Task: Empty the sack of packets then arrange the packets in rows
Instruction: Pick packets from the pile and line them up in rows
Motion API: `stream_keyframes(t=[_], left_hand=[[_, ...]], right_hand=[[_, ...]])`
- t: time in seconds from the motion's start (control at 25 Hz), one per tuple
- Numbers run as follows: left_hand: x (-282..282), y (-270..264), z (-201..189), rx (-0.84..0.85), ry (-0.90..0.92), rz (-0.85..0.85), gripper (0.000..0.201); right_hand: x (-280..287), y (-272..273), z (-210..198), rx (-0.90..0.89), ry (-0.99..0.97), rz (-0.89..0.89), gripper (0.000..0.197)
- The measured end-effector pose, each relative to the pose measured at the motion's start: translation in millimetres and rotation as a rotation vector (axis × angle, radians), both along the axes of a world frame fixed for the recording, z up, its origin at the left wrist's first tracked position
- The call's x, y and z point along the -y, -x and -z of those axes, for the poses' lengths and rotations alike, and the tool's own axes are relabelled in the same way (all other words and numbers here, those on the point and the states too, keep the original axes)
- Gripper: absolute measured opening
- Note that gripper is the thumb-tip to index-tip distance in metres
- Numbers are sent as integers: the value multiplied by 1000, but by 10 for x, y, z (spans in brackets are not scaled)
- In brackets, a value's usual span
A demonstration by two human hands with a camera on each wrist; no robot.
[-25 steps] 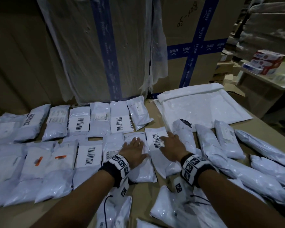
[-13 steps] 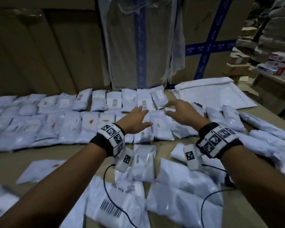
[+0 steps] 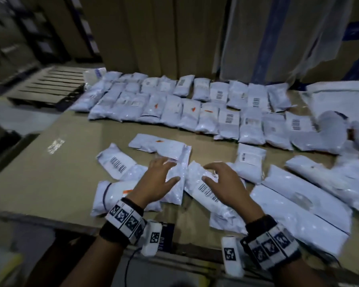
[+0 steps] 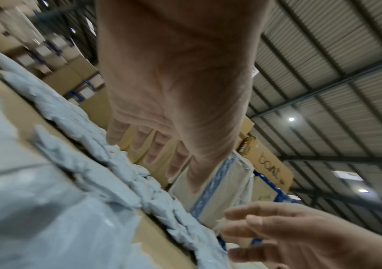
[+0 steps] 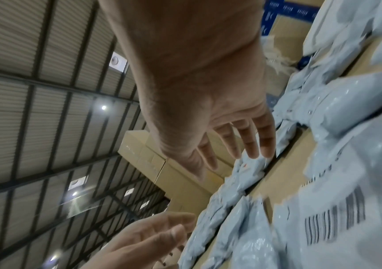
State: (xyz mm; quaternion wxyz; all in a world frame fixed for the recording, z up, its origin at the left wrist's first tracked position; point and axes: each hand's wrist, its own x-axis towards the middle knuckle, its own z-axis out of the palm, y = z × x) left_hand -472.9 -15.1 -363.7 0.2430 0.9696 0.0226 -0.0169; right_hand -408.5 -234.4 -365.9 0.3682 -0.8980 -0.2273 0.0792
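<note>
Bench (image 3: 56, 183) carries two finished rows of packets (image 3: 195, 108) along far side, near stacked boxes (image 3: 153, 34). Flattened sack (image 3: 340, 100) lies far right. Loose packets (image 3: 298, 195) sprawl overlapping at near edge. Left hand (image 3: 157, 181) and right hand (image 3: 224, 181) hover just apart, fingers spread, gripping nothing, over two overlapped packets. Risk, as judged: slick plastic slides when one is lifted, dragging neighbour; pieces nearest bench lip could drop to floor; hasty reach could nudge finished rows crooked.
</note>
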Motion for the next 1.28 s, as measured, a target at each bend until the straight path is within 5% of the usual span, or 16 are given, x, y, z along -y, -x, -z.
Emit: stream_keyframes(t=[0.2, 0.36, 0.96, 1.28], left_hand=[[-348, 39, 127, -75, -43, -161, 80], [-572, -200, 81, -148, -50, -203, 53], [-1450, -1553, 438, -326, -428, 209, 72], [-1881, -1557, 461, -200, -313, 253, 61]], right_hand=[[-506, -65, 99, -93, -19, -93, 38], [-780, -325, 125, -101, -20, -118, 40], [-1328, -959, 108, -58, 227, 91, 41], [-2008, -1222, 251, -33, 385, 87, 42]])
